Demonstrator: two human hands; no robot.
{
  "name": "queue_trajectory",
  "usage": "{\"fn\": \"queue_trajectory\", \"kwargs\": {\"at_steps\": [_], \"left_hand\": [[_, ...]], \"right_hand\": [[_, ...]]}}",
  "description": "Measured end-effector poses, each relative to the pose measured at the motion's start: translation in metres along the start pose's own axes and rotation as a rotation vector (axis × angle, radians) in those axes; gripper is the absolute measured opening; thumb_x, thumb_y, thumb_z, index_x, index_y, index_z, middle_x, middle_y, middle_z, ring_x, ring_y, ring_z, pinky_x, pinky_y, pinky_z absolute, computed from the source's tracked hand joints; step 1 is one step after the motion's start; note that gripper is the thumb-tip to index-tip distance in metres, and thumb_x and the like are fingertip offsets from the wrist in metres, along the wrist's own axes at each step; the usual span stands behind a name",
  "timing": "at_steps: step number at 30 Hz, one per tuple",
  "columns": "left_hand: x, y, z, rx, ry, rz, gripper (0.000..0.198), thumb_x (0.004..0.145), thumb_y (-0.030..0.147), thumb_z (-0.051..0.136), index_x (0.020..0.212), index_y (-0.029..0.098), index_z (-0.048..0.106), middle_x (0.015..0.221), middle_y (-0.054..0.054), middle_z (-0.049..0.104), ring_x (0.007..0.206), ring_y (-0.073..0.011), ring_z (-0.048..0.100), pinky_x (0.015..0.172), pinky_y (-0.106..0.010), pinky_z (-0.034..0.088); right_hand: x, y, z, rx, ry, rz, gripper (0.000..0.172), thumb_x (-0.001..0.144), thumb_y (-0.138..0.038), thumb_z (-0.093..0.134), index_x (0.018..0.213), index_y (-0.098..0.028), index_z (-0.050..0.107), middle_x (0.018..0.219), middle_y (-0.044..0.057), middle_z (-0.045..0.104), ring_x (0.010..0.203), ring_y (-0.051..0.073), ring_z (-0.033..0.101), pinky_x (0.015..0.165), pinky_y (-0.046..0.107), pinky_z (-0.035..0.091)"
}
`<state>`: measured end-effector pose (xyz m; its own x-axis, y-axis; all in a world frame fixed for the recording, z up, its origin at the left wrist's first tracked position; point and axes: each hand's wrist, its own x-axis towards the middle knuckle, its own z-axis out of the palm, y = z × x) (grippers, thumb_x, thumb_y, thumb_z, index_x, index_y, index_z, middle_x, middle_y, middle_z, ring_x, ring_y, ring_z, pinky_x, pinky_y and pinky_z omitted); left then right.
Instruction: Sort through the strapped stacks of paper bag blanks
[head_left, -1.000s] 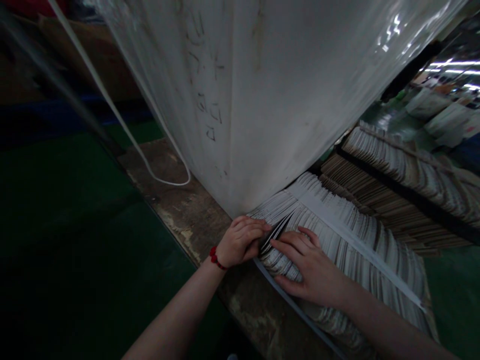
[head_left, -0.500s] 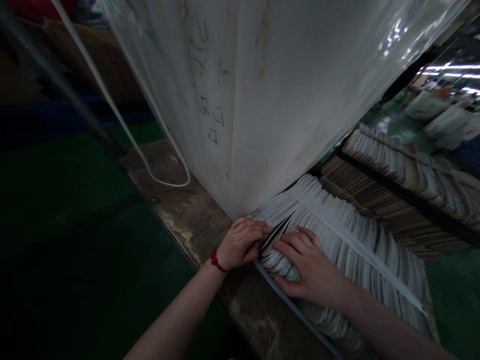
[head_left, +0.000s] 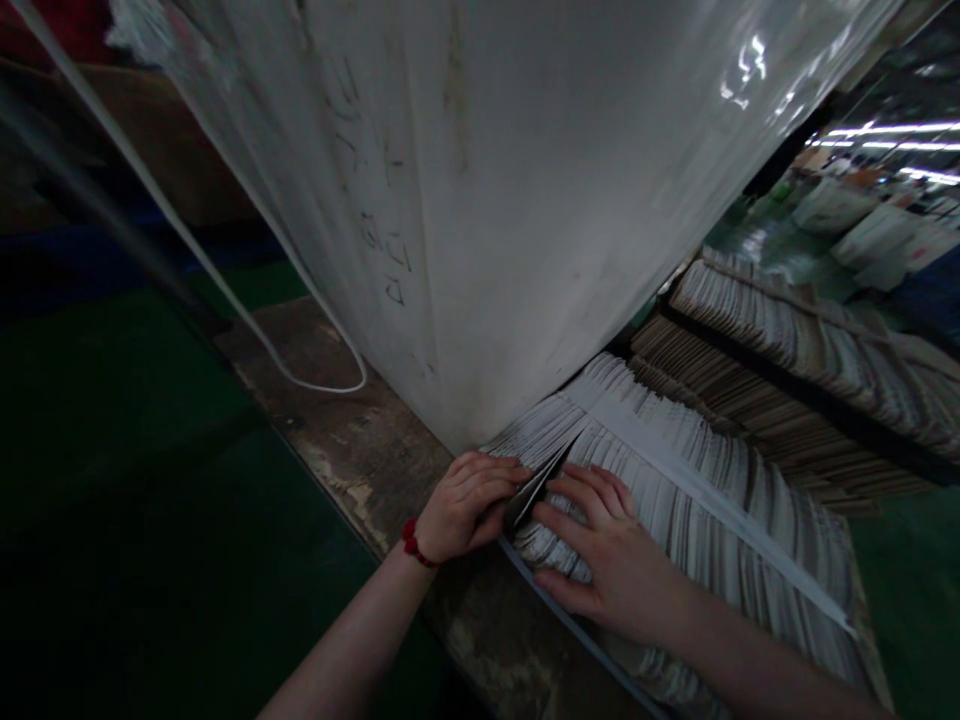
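A long row of thin pale sheets (head_left: pixel 697 500), packed on edge and held by a flat white strap (head_left: pixel 675 460), lies on a worn board. Near its left end the sheets part in a dark, narrow gap. My left hand (head_left: pixel 472 505), with a red bracelet on the wrist, curls its fingers round the sheets on the left of this gap; its fingertips are partly hidden. Across the gap, my right hand (head_left: pixel 607 550) rests on the sheet edges with its fingers spread. Whether the sheets are paper or thin card I cannot tell.
A tall white sack-like load (head_left: pixel 510 200) with handwriting and clear plastic film towers just behind the row. A white cord (head_left: pixel 322 387) loops down at left over the worn wooden board (head_left: pixel 337 430). More strapped stacks (head_left: pixel 810 370) stand at right above the green floor (head_left: pixel 150 500).
The view has shifted slightly, so the load and cord appear further left. The gap between the sheets looks a little wider, with both hands still at it.
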<state>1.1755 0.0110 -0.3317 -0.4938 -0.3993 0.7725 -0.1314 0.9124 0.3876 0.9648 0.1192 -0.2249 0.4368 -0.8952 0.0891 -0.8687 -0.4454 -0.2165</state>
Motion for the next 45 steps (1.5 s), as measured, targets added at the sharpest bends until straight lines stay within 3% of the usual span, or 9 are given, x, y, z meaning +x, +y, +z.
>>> {"fn": "queue_trajectory", "kwargs": {"at_steps": [5,11,18,22,26,32,39,45], "left_hand": [[0.0,0.0,0.001,0.024,0.018,0.006,0.03,0.083,0.01,0.053,0.11,0.025,0.053,0.113,-0.004,0.074,0.114,-0.018,0.065,0.099,-0.038,0.046],[-0.003,-0.003,0.005,0.019,0.031,0.003,0.03,0.083,0.009,0.053,0.109,0.025,0.053,0.114,-0.004,0.073,0.116,-0.0189,0.063,0.099,-0.041,0.045],[-0.003,-0.001,0.009,0.025,0.086,-0.011,0.032,0.081,0.01,0.053,0.109,0.025,0.054,0.109,-0.003,0.075,0.113,-0.0174,0.065,0.1,-0.038,0.044],[0.0,-0.001,0.005,0.051,0.055,0.004,0.035,0.08,0.01,0.053,0.112,0.025,0.054,0.112,-0.003,0.074,0.113,-0.018,0.065,0.1,-0.039,0.044],[0.002,-0.005,-0.001,0.075,0.006,0.06,0.034,0.08,0.01,0.052,0.111,0.024,0.054,0.114,-0.004,0.073,0.113,-0.0181,0.065,0.099,-0.039,0.045],[-0.002,0.0,-0.006,0.073,0.012,-0.02,0.031,0.083,0.008,0.051,0.109,0.025,0.054,0.109,-0.003,0.074,0.113,-0.0174,0.064,0.096,-0.038,0.046],[-0.014,-0.001,0.0,0.038,0.02,-0.051,0.031,0.086,0.007,0.049,0.111,0.025,0.051,0.112,-0.004,0.073,0.116,-0.0183,0.062,0.101,-0.042,0.042],[-0.013,0.005,0.001,-0.001,0.021,-0.126,0.026,0.087,0.032,0.056,0.111,0.025,0.051,0.109,-0.007,0.071,0.111,-0.0246,0.063,0.099,-0.046,0.041]], "right_hand": [[0.002,0.002,-0.001,-0.043,-0.045,-0.053,0.047,0.093,-0.052,0.051,0.133,-0.028,0.053,0.156,0.002,0.036,0.145,0.028,0.025,0.119,0.055,0.013],[0.002,0.001,-0.003,-0.034,-0.055,-0.073,0.047,0.094,-0.051,0.049,0.134,-0.025,0.05,0.152,0.006,0.042,0.144,0.024,0.029,0.12,0.052,0.005],[0.018,0.003,-0.005,-0.011,-0.074,-0.147,0.045,0.088,-0.052,0.058,0.122,-0.023,0.057,0.13,0.011,0.056,0.124,0.028,0.047,0.107,0.049,0.028],[0.035,0.002,-0.007,-0.008,-0.102,-0.16,0.047,0.089,-0.061,0.053,0.112,-0.02,0.059,0.111,0.009,0.061,0.11,0.026,0.052,0.103,0.048,0.032],[0.033,-0.005,-0.009,-0.026,-0.096,-0.104,0.041,0.089,-0.061,0.055,0.1,-0.022,0.062,0.108,0.006,0.06,0.108,0.025,0.051,0.104,0.047,0.031],[0.007,-0.009,-0.005,0.026,-0.046,-0.008,0.035,0.088,-0.05,0.061,0.11,-0.023,0.061,0.118,0.007,0.059,0.114,0.026,0.049,0.107,0.047,0.031],[0.002,-0.002,-0.01,0.038,-0.085,-0.019,0.041,0.093,-0.053,0.054,0.126,-0.029,0.057,0.129,0.005,0.057,0.127,0.026,0.047,0.115,0.051,0.023],[-0.004,0.002,-0.014,-0.036,-0.033,-0.031,0.051,0.087,-0.061,0.059,0.13,-0.033,0.057,0.14,0.005,0.052,0.137,0.031,0.037,0.114,0.054,0.027]]}}
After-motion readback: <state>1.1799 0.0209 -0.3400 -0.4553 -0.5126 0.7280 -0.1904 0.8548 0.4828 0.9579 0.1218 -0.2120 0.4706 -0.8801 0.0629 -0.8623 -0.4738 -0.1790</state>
